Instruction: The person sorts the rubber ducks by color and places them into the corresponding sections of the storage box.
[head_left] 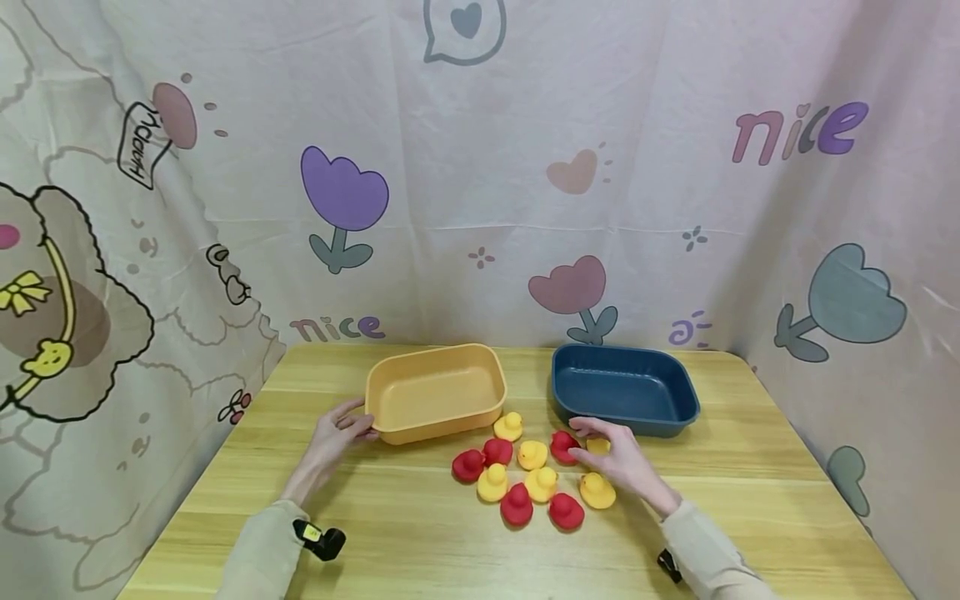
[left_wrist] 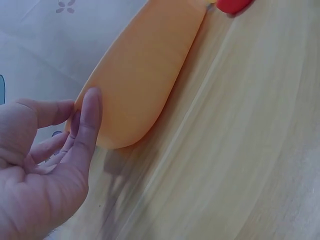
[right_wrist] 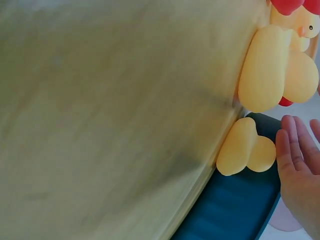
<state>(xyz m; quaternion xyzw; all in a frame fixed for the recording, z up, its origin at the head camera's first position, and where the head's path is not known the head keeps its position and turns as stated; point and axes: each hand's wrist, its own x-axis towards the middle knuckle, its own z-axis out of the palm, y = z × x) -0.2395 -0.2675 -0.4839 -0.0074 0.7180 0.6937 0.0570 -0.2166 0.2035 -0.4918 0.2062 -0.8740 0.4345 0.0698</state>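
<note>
At the left end of the yellow plastic bin [head_left: 435,392], my left hand [head_left: 339,435] holds the corner between thumb and fingers; the left wrist view shows fingertips [left_wrist: 91,107] against the bin's outer wall. My right hand [head_left: 617,457] hovers over the duck group with thumb and fingers spread, nearest a red rubber duck [head_left: 562,447]. Contact with that duck cannot be made out. Beneath this hand a yellow rubber duck [head_left: 597,447] is partly hidden. Another yellow duck [head_left: 597,491] sits just in front. In the right wrist view the fingers [right_wrist: 295,145] look fairly straight.
A dark blue bin [head_left: 626,387] stands at the back right, behind my right hand. Several red and yellow ducks [head_left: 517,506] cluster in the middle of the wooden table [head_left: 420,550], in front of both bins. A printed curtain [head_left: 480,167] hangs behind the table.
</note>
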